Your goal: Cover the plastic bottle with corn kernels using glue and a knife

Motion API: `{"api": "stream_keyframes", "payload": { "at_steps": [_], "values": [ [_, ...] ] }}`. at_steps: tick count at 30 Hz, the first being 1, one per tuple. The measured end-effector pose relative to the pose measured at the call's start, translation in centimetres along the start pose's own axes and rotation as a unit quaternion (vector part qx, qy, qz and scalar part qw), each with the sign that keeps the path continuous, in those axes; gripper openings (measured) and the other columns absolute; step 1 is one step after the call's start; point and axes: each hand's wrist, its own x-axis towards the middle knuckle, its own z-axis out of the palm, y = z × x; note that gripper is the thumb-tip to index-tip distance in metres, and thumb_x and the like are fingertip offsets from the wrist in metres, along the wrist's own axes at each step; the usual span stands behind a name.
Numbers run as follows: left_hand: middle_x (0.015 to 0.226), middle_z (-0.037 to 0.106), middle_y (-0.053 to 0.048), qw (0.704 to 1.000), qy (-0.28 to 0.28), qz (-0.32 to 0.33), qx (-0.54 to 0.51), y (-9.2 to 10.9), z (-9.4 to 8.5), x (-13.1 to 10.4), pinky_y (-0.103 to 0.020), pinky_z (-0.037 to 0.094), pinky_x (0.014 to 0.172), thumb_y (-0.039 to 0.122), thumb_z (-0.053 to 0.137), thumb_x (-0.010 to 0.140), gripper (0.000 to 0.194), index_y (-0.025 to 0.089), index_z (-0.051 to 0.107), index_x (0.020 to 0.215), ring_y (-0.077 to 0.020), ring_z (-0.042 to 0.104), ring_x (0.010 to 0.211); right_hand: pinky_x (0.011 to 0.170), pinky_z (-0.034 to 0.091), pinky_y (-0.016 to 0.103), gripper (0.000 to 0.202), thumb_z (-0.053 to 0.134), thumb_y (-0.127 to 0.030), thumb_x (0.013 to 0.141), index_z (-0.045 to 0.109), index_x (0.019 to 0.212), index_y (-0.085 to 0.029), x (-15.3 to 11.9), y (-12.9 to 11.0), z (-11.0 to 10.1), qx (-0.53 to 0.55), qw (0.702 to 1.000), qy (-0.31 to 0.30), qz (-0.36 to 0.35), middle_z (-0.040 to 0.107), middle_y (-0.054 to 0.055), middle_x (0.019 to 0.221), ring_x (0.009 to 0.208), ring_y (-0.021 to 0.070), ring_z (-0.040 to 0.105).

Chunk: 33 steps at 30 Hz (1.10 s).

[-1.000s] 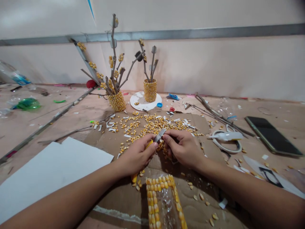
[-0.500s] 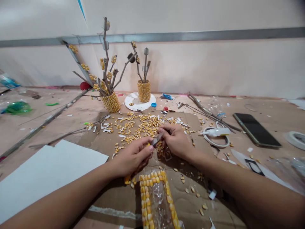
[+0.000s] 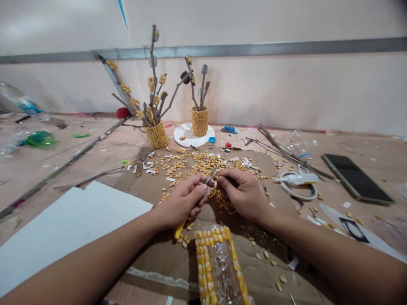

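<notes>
Dark phone (image 3: 356,178) and blue wrapper (image 3: 230,129)

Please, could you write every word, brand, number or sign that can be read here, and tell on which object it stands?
No text can be read.
Blue wrapper near the wall: any print is too small.
Blue label on the clear bottle, far left: too blurred.
Yellow-handled tool in the left hand: no lettering seen.
Phone screen: dark, no text shown.

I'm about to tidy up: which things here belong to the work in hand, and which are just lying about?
Seemingly in the work:
left hand, holding the yellow-handled tool
right hand, near the tool's blade
loose corn kernels
partly corn-covered container

Probably just lying about:
phone
green plastic piece
blue wrapper
blue cap
</notes>
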Motion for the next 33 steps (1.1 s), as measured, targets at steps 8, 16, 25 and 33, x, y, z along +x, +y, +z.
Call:
{"api": "stream_keyframes", "payload": {
  "at_steps": [8,16,25,33],
  "values": [
    [0.061,0.045,0.012,0.999,0.002,0.020,0.041,-0.5,0.0,0.0,-0.014,0.028,0.038,0.055,0.062,0.100,0.034,0.023,0.050,0.103,-0.0049,0.035,0.040,0.067,0.053,0.030,0.016,0.066,-0.029,0.098,0.078,0.091,-0.021,-0.5,-0.2,0.3,-0.028,0.999,0.035,-0.020,0.080,0.005,0.084,0.069,0.0177,0.068],
    [0.059,0.043,0.011,0.997,0.004,0.019,0.075,-0.4,0.2,-0.3,-0.016,0.030,0.041,0.054,0.062,0.101,0.033,0.022,0.055,0.109,-0.0063,0.037,0.042,0.060,0.051,0.029,0.019,0.065,-0.031,0.097,0.078,0.089,-0.020,-0.5,0.0,0.1,-0.034,0.999,0.034,-0.011,0.075,0.003,0.073,0.059,0.0154,0.062],
    [0.065,0.047,0.010,0.999,0.042,0.017,0.018,0.4,0.3,-0.2,-0.017,0.029,0.039,0.055,0.067,0.095,0.037,0.022,0.054,0.106,-0.0053,0.035,0.041,0.059,0.052,0.029,0.012,0.071,-0.029,0.094,0.078,0.090,-0.021,-0.5,0.3,0.2,-0.008,0.999,0.048,-0.011,0.077,0.003,0.074,0.060,0.0164,0.066],
    [0.072,0.059,0.005,0.990,0.128,0.051,0.044,1.1,0.9,-0.5,-0.020,0.034,0.051,0.045,0.083,0.084,0.036,0.018,0.063,0.099,-0.0071,0.044,0.054,0.065,0.057,0.028,0.007,0.077,-0.023,0.093,0.080,0.088,-0.022,-0.4,-0.6,0.0,-0.054,0.992,0.013,-0.111,0.083,0.003,0.080,0.065,0.0168,0.074]
  ]
}}
